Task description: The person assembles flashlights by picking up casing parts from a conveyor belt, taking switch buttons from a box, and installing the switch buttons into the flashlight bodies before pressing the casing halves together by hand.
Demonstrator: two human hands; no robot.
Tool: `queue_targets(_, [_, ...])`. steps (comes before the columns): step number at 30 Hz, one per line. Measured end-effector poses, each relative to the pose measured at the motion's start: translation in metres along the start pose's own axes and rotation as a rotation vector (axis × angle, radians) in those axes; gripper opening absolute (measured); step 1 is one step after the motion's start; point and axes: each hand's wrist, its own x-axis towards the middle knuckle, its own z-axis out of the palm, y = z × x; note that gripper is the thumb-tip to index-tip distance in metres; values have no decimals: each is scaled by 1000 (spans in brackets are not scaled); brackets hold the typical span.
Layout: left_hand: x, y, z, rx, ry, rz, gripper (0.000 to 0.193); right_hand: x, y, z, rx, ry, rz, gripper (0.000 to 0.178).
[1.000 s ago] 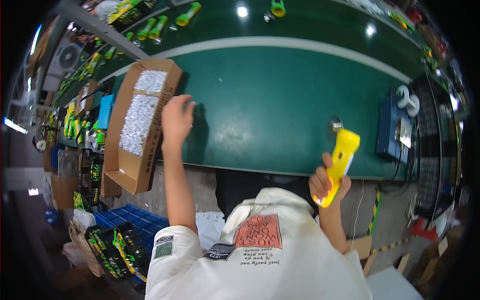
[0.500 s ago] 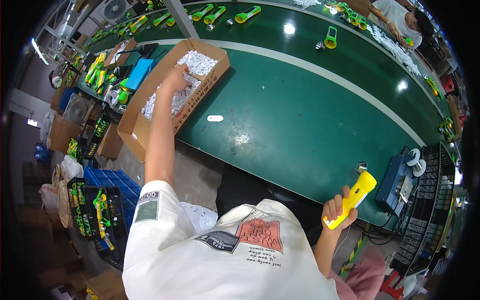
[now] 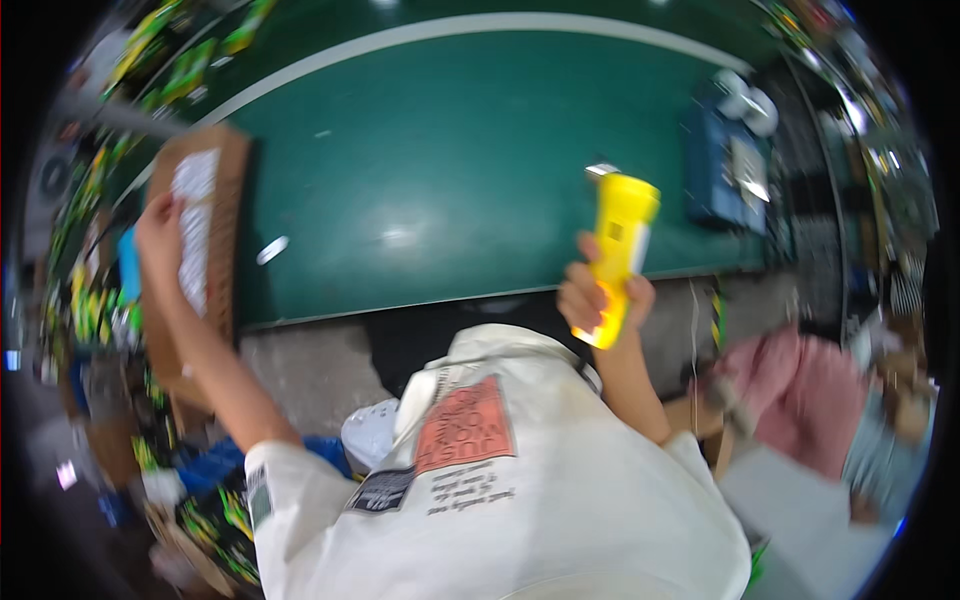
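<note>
My right hand (image 3: 605,295) is wrapped round the lower part of a yellow flashlight body (image 3: 625,225), holding it tilted, wide end up, above the table's near edge. A silver reflector cup (image 3: 602,170) shows just beyond the wide end; whether it is joined to the body I cannot tell. My left hand (image 3: 160,238) is over the cardboard box (image 3: 228,190) at the left, its fingers drawn together. Anything between them is too blurred to make out. Small white pieces (image 3: 195,255) fill part of the box. One white oval piece (image 3: 272,250) lies on the table beside it.
The green table (image 3: 450,150) spans the front, with a pale strip along its far side. A blue machine (image 3: 722,165) with white spools (image 3: 750,105) stands at the right, by a black rack. Someone in pink clothing (image 3: 800,390) is at the right.
The view has swung to the right and blurred. My left hand has come up out of the white pieces. My right hand still grips the yellow flashlight body, now more upright.
</note>
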Motion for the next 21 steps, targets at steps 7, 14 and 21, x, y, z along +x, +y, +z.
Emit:
queue_targets(7, [-120, 253, 56, -903, -388, 4, 23, 11, 13, 7, 97, -116, 60, 42])
queue_targets(14, [-201, 345, 79, -1413, -807, -65, 15, 3, 27, 20, 56, -111, 67, 44])
queue_targets(21, [-211, 355, 82, -1422, -913, -55, 12, -4, 30, 23, 6, -37, 90, 48])
